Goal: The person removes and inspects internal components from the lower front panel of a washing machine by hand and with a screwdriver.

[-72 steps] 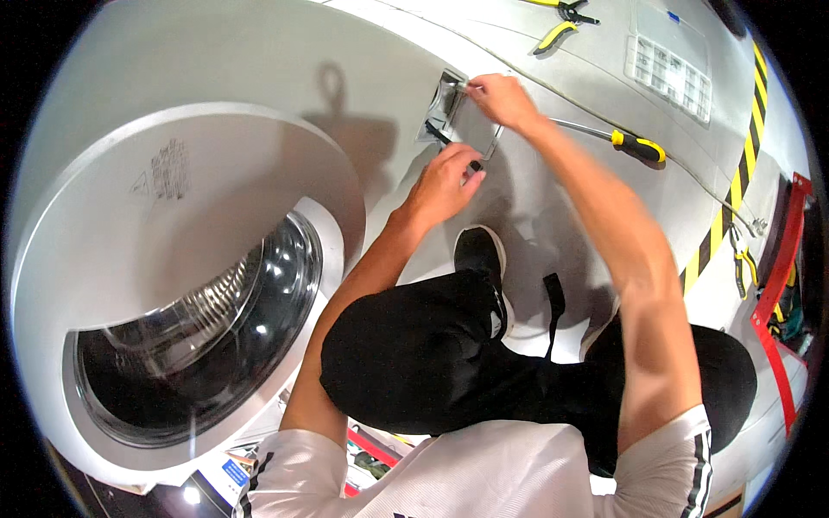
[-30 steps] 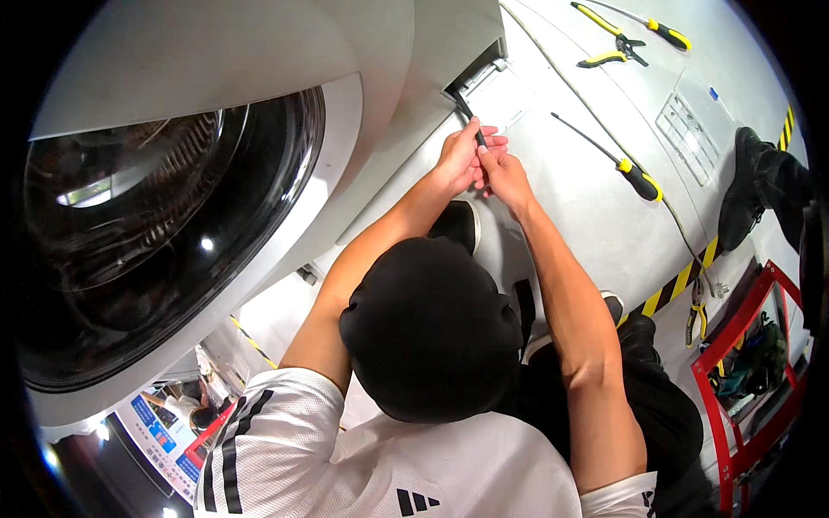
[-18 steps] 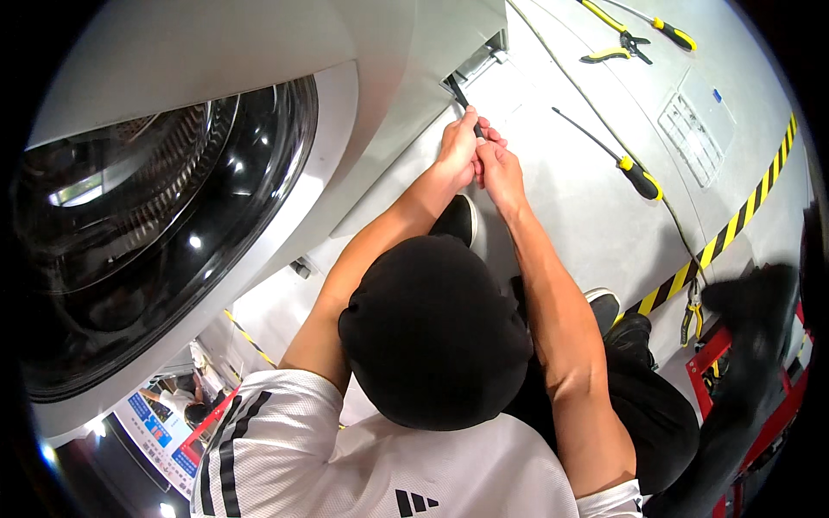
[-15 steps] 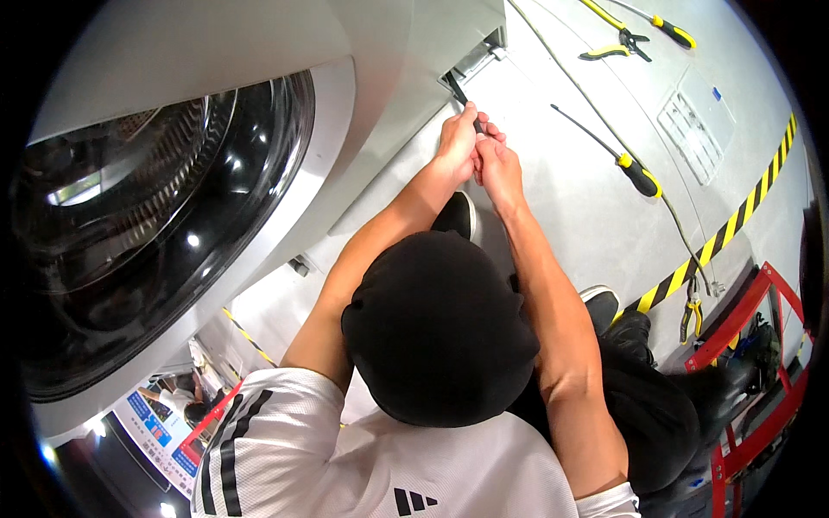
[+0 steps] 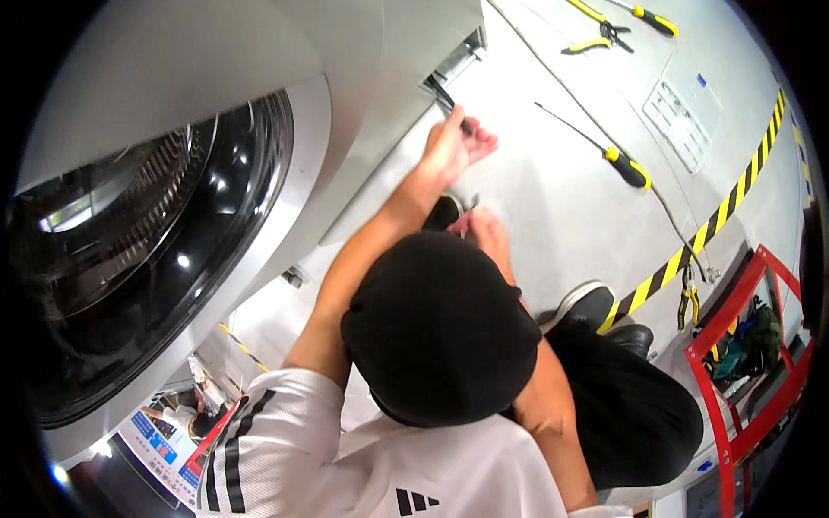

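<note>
A thin black hose [image 5: 445,97] comes out of the small opening [image 5: 462,62] at the lower corner of a white front-loading washing machine [image 5: 380,86]. My left hand [image 5: 449,151] pinches its free end between thumb and hand, with the other fingers stretched out to the right. Nearer and apart from the hose is my right hand [image 5: 485,231], closed with the fingertips round a small dark piece [image 5: 471,204]. What that piece is cannot be made out. A black cap in the foreground covers part of the right arm.
On the grey floor lie a yellow-black screwdriver [image 5: 629,168], a long grey cord [image 5: 553,73], cutting pliers [image 5: 609,34], another screwdriver [image 5: 656,21] and smaller pliers [image 5: 687,304]. Striped tape [image 5: 717,216] crosses the right side. A red-framed rack [image 5: 704,380] stands nearby.
My hands were together at the hose end. The right has drawn back toward me with a small dark piece, while the left stays on the hose. The whole view shifted slightly.
</note>
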`<state>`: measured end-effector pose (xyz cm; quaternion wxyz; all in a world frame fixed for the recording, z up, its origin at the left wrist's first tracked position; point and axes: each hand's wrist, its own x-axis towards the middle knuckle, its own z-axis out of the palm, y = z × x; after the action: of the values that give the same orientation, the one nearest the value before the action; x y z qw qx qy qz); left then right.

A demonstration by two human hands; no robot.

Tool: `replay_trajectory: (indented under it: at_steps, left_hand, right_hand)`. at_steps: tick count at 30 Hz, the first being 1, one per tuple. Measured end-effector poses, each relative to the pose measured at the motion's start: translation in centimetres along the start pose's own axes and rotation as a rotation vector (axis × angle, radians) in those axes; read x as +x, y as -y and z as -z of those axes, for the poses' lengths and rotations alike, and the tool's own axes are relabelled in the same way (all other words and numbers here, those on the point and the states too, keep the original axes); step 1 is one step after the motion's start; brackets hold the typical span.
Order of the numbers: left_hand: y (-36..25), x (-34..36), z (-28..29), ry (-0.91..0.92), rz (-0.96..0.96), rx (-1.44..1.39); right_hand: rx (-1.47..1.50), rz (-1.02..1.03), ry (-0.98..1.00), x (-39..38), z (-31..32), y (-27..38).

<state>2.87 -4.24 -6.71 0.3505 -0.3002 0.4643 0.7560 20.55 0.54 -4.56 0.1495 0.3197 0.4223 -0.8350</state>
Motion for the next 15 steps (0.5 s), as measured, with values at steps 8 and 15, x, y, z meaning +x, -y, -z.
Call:
replay_trajectory:
  at_steps: [8, 15]
  left_hand:
    - [-1.7, -2.3, -0.7, 0.165, 0.087, -0.124]
    - [-1.6, -3.8, 0.4, 0.174, 0.109, -0.095]
  right_hand:
    - [0.059, 0.161, -0.074, 2.0, 0.4, 6.8]
    - [0.132, 0.250, -0.056, 3.7, -0.3, 8.5]
